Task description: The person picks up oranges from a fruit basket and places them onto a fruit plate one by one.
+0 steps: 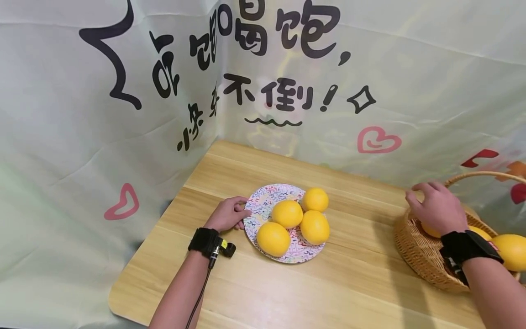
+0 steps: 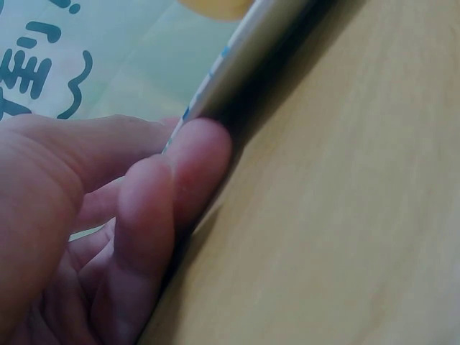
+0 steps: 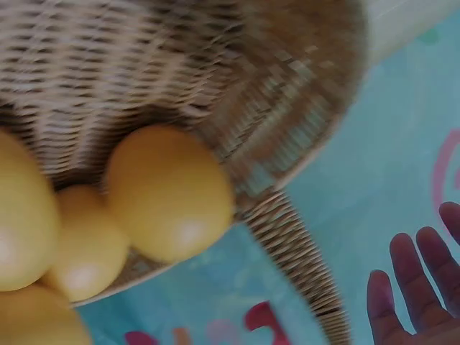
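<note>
- The work shown is moving lemons between the basket [image 1: 415, 249] and the plate [image 1: 263, 201]; four lemons [image 1: 286, 214] already lie on the plate, with little bare room among them, and more lemons [image 3: 169, 190] sit in the basket at the table's right end
- To do this step well, the right hand [image 1: 437, 208] should, by this reading, close round one single lemon from above, fingers spread over its widest part, and lift it straight up clear of the rim and the handle [image 1: 485, 175] before crossing over
- The left hand [image 1: 228, 214] would do best to stay against the plate's left rim, so that the plate does not slide on the table [image 1: 353, 283] and the fruit does not roll
- Right hand: over the basket's near side, palm down, fingers loosely spread; the wrist view shows the fingers [image 3: 406, 277] straight and empty, holding nothing
- Left hand: fingers [image 2: 201, 165] gently bent, their tips pressed to the plate's edge; no pinch or grip is visible; forearm low over the table
</note>
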`<control>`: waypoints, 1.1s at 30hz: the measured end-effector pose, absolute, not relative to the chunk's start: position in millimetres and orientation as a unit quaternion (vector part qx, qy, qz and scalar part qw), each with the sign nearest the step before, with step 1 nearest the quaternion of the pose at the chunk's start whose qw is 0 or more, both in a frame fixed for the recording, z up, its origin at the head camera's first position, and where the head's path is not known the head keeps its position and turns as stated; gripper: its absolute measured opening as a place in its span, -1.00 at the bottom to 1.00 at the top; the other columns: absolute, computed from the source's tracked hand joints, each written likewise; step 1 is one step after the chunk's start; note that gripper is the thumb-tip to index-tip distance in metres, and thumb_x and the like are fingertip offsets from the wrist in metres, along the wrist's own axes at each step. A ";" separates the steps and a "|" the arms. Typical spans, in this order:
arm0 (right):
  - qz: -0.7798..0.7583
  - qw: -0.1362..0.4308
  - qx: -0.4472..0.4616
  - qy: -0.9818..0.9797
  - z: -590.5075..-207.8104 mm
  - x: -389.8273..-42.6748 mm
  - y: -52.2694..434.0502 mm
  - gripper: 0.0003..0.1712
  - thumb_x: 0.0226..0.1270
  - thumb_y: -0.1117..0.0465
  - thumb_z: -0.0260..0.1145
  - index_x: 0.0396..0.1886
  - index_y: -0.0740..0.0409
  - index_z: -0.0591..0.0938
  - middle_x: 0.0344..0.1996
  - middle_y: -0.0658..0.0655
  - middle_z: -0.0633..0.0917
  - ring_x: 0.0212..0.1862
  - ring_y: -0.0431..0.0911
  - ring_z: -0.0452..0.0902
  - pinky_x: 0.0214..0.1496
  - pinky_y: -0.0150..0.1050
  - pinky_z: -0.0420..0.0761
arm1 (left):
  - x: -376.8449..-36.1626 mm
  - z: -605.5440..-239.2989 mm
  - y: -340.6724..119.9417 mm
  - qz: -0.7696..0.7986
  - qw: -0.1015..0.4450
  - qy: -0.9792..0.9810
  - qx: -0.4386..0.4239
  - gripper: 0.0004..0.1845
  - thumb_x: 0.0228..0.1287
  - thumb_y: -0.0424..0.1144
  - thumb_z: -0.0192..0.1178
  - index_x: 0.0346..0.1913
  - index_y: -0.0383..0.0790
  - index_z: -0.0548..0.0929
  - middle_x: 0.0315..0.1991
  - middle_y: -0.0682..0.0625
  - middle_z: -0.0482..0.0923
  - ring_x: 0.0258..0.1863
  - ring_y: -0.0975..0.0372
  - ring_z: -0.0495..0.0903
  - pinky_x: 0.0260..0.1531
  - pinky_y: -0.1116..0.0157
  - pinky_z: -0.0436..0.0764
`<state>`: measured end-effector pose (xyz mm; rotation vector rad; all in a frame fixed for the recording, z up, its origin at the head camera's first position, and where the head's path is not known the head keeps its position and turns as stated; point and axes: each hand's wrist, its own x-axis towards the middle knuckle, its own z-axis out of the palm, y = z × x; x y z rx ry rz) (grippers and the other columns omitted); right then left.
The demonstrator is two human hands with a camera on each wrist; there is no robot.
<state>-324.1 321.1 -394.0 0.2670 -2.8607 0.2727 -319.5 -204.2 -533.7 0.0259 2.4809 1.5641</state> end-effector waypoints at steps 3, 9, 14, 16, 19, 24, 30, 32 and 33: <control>0.082 0.103 0.077 -0.988 -395.3 -322.0 337.1 -0.47 0.62 0.01 0.07 0.22 0.41 0.51 0.19 0.58 0.37 0.07 0.43 0.33 0.01 0.41 0.41 | -320.1 -534.7 -204.2 0.528 0.103 0.843 0.009 -0.43 0.39 -0.15 0.36 0.42 -0.14 0.52 -0.42 -0.03 0.67 -0.62 0.20 0.67 -0.55 0.30 0.71; 0.065 0.059 0.042 -0.995 -400.5 -318.2 367.9 -0.42 0.59 -0.01 0.12 0.24 0.44 0.46 0.16 0.67 0.27 0.05 0.48 0.25 -0.10 0.39 0.40 | -320.9 -536.0 -203.8 0.527 0.104 0.844 0.006 -0.42 0.39 -0.15 0.37 0.42 -0.14 0.52 -0.38 -0.03 0.69 -0.61 0.20 0.68 -0.54 0.30 0.71; 0.059 0.021 0.006 -0.998 -407.3 -312.7 386.6 -0.26 0.58 -0.08 0.13 0.35 0.53 0.34 0.21 0.79 0.15 0.12 0.60 0.13 -0.04 0.49 0.35 | -321.2 -535.5 -203.3 0.527 0.105 0.844 0.006 -0.42 0.39 -0.15 0.36 0.42 -0.14 0.51 -0.38 -0.03 0.70 -0.61 0.20 0.68 -0.54 0.31 0.71; 0.051 0.009 -0.024 -0.998 -410.9 -311.2 389.8 -0.18 0.57 -0.11 0.14 0.39 0.55 0.26 0.24 0.81 0.10 0.16 0.65 0.08 0.00 0.54 0.32 | -321.0 -535.0 -203.1 0.528 0.105 0.843 0.006 -0.42 0.39 -0.15 0.37 0.42 -0.14 0.51 -0.38 -0.03 0.70 -0.61 0.20 0.68 -0.53 0.31 0.71; 0.040 -0.005 -0.073 -0.996 -418.4 -310.2 394.2 -0.12 0.55 -0.12 0.17 0.46 0.52 0.18 0.28 0.82 0.03 0.19 0.71 0.03 0.06 0.58 0.29 | -320.6 -534.8 -202.9 0.528 0.105 0.843 0.004 -0.42 0.39 -0.14 0.37 0.42 -0.14 0.51 -0.38 -0.03 0.70 -0.61 0.20 0.68 -0.53 0.31 0.71; 0.029 -0.033 -0.126 -0.991 -427.9 -309.6 406.4 -0.05 0.52 -0.09 0.22 0.55 0.45 0.06 0.31 0.85 -0.06 0.19 0.82 0.01 0.15 0.63 0.23 | -320.0 -534.1 -202.6 0.530 0.104 0.842 0.005 -0.42 0.39 -0.15 0.37 0.42 -0.14 0.52 -0.38 -0.03 0.70 -0.61 0.20 0.68 -0.53 0.30 0.71; 0.026 -0.043 -0.118 -0.992 -432.5 -307.4 410.7 -0.03 0.48 -0.11 0.26 0.54 0.44 0.08 0.30 0.86 -0.05 0.13 0.82 0.09 0.09 0.63 0.32 | -320.8 -535.4 -203.6 0.531 0.103 0.841 0.007 -0.41 0.39 -0.14 0.37 0.42 -0.15 0.51 -0.38 -0.03 0.69 -0.61 0.19 0.68 -0.53 0.30 0.71; 0.028 -0.043 -0.106 -0.993 -433.4 -306.0 411.3 -0.03 0.47 -0.09 0.28 0.52 0.46 0.09 0.29 0.87 -0.04 0.11 0.80 0.13 0.05 0.61 0.36 | -321.0 -535.8 -203.6 0.532 0.104 0.841 0.007 -0.41 0.39 -0.15 0.37 0.42 -0.15 0.51 -0.37 -0.03 0.70 -0.61 0.19 0.68 -0.53 0.30 0.71; 0.028 -0.043 -0.100 -0.994 -433.9 -305.3 411.7 -0.03 0.46 -0.09 0.29 0.50 0.47 0.09 0.28 0.87 -0.03 0.10 0.79 0.15 0.03 0.59 0.38 | -321.1 -536.0 -203.6 0.532 0.104 0.840 0.007 -0.42 0.39 -0.15 0.37 0.42 -0.15 0.51 -0.37 -0.03 0.70 -0.61 0.19 0.68 -0.53 0.30 0.71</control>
